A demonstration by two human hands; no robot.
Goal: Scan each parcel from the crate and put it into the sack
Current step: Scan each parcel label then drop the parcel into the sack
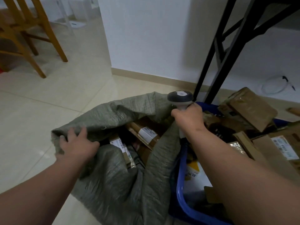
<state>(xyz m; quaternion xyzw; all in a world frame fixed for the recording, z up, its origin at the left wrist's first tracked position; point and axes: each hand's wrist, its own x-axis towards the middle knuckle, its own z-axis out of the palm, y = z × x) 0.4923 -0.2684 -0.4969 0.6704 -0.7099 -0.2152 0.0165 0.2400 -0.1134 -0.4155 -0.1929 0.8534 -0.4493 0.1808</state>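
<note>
A wooden chair (pixel 30 34) and black frame (pixel 217 51) flank the tiled floor (pixel 48 103). The left hand (pixel 78 144) presses a released grip on the green sack's (pixel 116 184) rim; labelled parcels (pixel 146 133) lie inside. The right hand (pixel 189 118) clenches a scanner (pixel 180 99) over the blue crate (pixel 180 189) of brown boxes (pixel 246 106).

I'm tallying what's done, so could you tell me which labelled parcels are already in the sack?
The two labelled boxes inside the green sack mouth; the other parcels sit in the blue crate.
</note>
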